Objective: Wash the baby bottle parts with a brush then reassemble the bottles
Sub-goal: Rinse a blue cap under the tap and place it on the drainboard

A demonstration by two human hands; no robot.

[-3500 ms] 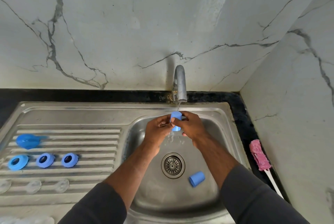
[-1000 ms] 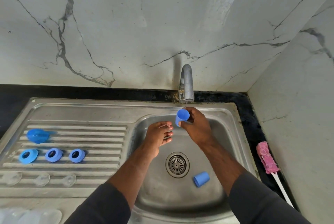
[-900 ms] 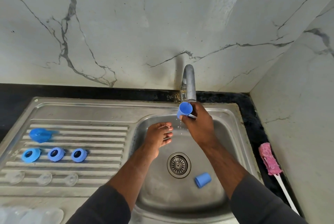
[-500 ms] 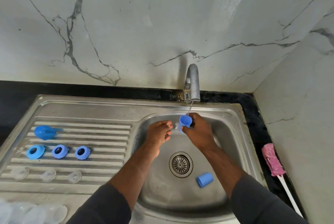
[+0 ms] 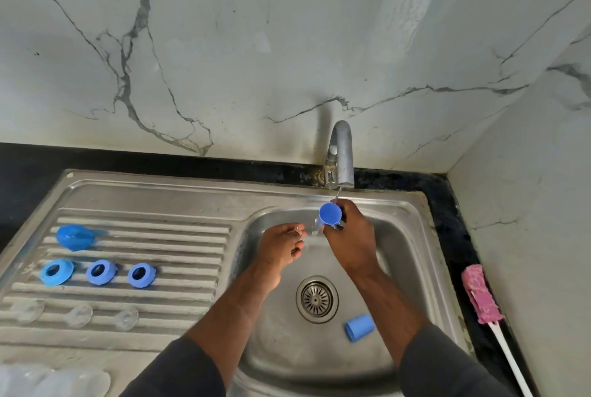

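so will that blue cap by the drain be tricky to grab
Probably light: the blue cap looks like small hollow plastic. It lies on its side in the sink basin, so a nudge may roll it. Likely slippery, since the tap runs.

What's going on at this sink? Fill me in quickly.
A person is rinsing baby bottle parts. The right hand holds a blue cap under the running tap; the left hand is open beside it, empty. A second cap lies in the sink by the drain. On the drainboard sit blue rings and clear teats; the pink brush lies on the counter.
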